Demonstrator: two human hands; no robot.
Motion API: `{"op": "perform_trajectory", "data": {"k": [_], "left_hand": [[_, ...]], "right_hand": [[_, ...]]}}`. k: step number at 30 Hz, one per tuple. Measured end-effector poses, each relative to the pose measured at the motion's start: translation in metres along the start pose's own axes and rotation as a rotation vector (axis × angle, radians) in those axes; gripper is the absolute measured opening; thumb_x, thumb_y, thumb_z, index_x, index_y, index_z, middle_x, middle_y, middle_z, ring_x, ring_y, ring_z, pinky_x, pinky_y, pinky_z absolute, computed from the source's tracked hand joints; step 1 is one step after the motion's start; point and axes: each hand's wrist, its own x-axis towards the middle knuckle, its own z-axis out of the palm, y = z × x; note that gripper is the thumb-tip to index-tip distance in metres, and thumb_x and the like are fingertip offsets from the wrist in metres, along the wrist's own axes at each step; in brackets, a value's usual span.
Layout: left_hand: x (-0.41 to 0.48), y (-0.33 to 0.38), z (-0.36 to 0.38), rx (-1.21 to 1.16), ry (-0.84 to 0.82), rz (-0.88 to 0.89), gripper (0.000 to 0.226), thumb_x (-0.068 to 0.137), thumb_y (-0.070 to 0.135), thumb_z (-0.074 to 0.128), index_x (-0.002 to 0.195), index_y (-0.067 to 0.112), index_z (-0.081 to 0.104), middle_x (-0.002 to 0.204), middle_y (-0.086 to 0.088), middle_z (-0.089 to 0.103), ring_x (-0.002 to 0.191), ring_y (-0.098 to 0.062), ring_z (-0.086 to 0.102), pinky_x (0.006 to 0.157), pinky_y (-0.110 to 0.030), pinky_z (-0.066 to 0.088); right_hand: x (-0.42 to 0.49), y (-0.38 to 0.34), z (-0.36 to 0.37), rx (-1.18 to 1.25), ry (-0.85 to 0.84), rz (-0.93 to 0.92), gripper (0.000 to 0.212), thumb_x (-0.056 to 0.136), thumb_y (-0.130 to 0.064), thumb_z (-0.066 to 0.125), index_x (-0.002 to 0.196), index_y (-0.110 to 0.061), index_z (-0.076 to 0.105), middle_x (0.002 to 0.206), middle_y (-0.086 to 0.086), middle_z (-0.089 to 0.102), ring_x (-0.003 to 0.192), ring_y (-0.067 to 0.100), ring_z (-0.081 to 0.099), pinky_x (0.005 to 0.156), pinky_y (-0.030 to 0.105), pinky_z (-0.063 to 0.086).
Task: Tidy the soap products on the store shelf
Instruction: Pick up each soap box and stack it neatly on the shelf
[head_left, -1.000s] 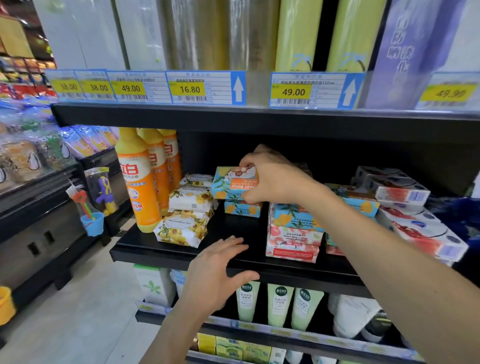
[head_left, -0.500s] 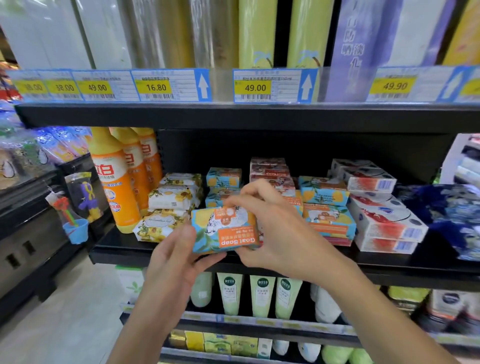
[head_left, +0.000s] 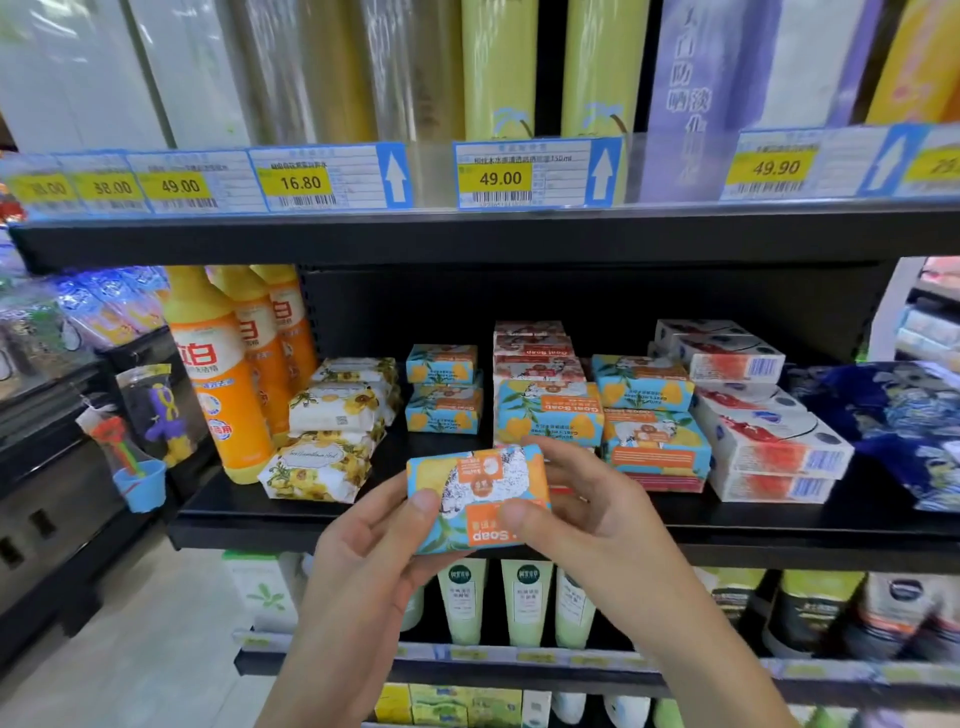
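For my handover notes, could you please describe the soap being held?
Find the black middle shelf, then its front edge in front of the goat soap stacks. There the left hand and right hand hold one blue-and-orange soap box; unlike its neighbours, it is off the shelf.

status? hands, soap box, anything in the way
Both gripping: left hand and right hand on the soap box. Box off the shelf, held at its front edge, label upside down. Nothing between it and the stacks.

Black metal shelves (head_left: 519, 239) span the frame, with price tags (head_left: 332, 179) along the top one's edge. A pale floor (head_left: 130, 649) shows at lower left, below a dark cabinet (head_left: 47, 499) at the left edge.
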Motion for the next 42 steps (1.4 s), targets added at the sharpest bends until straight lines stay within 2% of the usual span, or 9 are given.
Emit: {"op": "perform_trajectory", "data": {"k": [4,16,23,29,32,35,37,39,42], "left_hand": [[-0.003,-0.002,-0.001,0.048,-0.012,0.001,0.041,0.085,0.024,0.064,0.124,0.010,0.069,0.109,-0.012,0.078,0.099,-0.022,0.076,0.090,-0.036,0.061],[-0.010,-0.006,-0.006,0.073,0.006,-0.070,0.049,0.083,0.026,0.068,0.131,0.014,0.066,0.114,-0.008,0.077,0.106,-0.020,0.074,0.092,-0.036,0.055],[-0.011,-0.009,-0.008,0.116,-0.059,-0.098,0.055,0.085,0.048,0.057,0.121,0.009,0.072,0.116,-0.010,0.076,0.114,-0.023,0.071,0.101,-0.038,0.056],[-0.008,-0.013,-0.004,0.072,-0.017,-0.128,0.044,0.089,0.032,0.064,0.125,0.007,0.069,0.117,-0.013,0.076,0.114,-0.025,0.071,0.106,-0.044,0.051],[-0.008,-0.016,-0.004,0.052,-0.004,-0.123,0.046,0.088,0.029,0.065,0.126,0.005,0.068,0.117,-0.013,0.075,0.113,-0.026,0.072,0.101,-0.037,0.055],[-0.007,-0.018,-0.004,0.065,-0.009,-0.108,0.049,0.085,0.029,0.067,0.128,0.006,0.066,0.117,-0.012,0.076,0.113,-0.025,0.072,0.101,-0.033,0.054],[-0.007,-0.019,-0.003,0.077,-0.015,-0.101,0.054,0.081,0.031,0.069,0.130,0.009,0.065,0.118,-0.010,0.076,0.114,-0.023,0.071,0.101,-0.033,0.054],[-0.007,-0.020,-0.003,0.069,-0.001,-0.096,0.059,0.077,0.032,0.072,0.131,0.012,0.065,0.118,-0.010,0.076,0.115,-0.023,0.071,0.100,-0.033,0.055],[-0.006,-0.022,-0.003,0.070,0.003,-0.089,0.056,0.077,0.028,0.072,0.132,0.015,0.065,0.117,-0.009,0.076,0.115,-0.022,0.071,0.099,-0.032,0.055]], "right_hand": [[-0.006,0.012,0.006,0.124,0.047,0.026,0.058,0.074,-0.033,0.080,0.130,-0.028,0.062,0.112,-0.004,0.076,0.103,0.016,0.073,0.090,0.030,0.059],[-0.019,0.029,0.018,0.305,0.129,-0.032,0.052,0.072,-0.019,0.081,0.122,-0.023,0.067,0.112,0.004,0.077,0.104,0.021,0.073,0.081,0.027,0.059],[-0.021,0.036,0.015,0.235,0.135,-0.144,0.051,0.075,-0.011,0.079,0.123,-0.019,0.065,0.118,0.003,0.074,0.115,0.021,0.068,0.095,0.035,0.058],[-0.018,0.042,0.013,0.238,0.083,-0.141,0.047,0.081,0.005,0.076,0.119,-0.022,0.068,0.122,0.005,0.072,0.121,0.022,0.065,0.095,0.031,0.056],[-0.019,0.042,0.011,0.224,0.077,-0.097,0.047,0.083,-0.006,0.079,0.127,-0.018,0.065,0.125,0.002,0.071,0.123,0.019,0.064,0.099,0.030,0.055],[-0.020,0.039,0.010,0.192,0.071,0.015,0.053,0.082,-0.035,0.084,0.130,-0.025,0.064,0.125,-0.007,0.072,0.120,0.010,0.065,0.095,0.022,0.054],[-0.020,0.040,0.010,0.186,0.079,0.087,0.056,0.077,-0.046,0.078,0.128,-0.027,0.065,0.122,-0.009,0.073,0.115,0.010,0.068,0.095,0.027,0.056],[-0.019,0.040,0.010,0.203,0.092,0.132,0.058,0.073,-0.048,0.075,0.125,-0.025,0.066,0.118,-0.007,0.075,0.110,0.013,0.071,0.096,0.033,0.056],[-0.019,0.040,0.009,0.218,0.098,0.144,0.053,0.075,-0.042,0.076,0.122,-0.019,0.068,0.113,-0.003,0.077,0.106,0.014,0.073,0.093,0.028,0.058]]}}
